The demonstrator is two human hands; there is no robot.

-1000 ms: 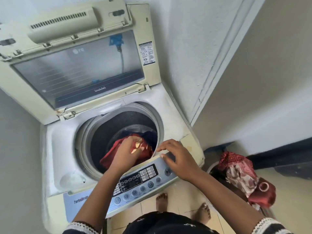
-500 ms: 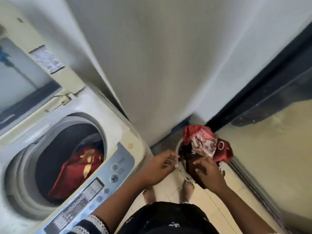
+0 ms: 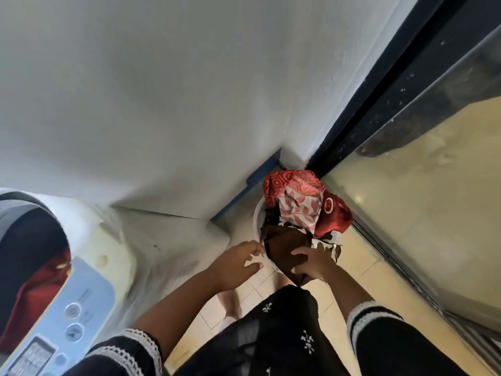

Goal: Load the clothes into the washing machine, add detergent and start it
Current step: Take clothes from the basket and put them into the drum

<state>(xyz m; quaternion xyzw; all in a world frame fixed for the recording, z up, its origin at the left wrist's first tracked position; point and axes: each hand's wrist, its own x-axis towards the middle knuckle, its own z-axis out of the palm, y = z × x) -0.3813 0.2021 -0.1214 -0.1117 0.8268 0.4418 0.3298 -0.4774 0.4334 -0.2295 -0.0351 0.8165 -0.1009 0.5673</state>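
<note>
1. Head view: the white basket of clothes sits wedged in the floor corner between wall and dark door frame.
2. Right hand grips a brown garment; left hand hovers spread beside the rim.
3. Washing machine stands left, drum open, red cloth inside; panel writing is too blurred to read.

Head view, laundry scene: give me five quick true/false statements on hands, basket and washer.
1. The right hand grips the brown cloth in the basket. True.
2. The left hand holds a detergent bottle. False: it holds nothing, fingers near the basket's rim.
3. The washer drum is empty. False: a red cloth lies inside.
4. The basket stands on the floor in the wall corner. True.
5. A red patterned cloth tops the basket pile. True.
</note>
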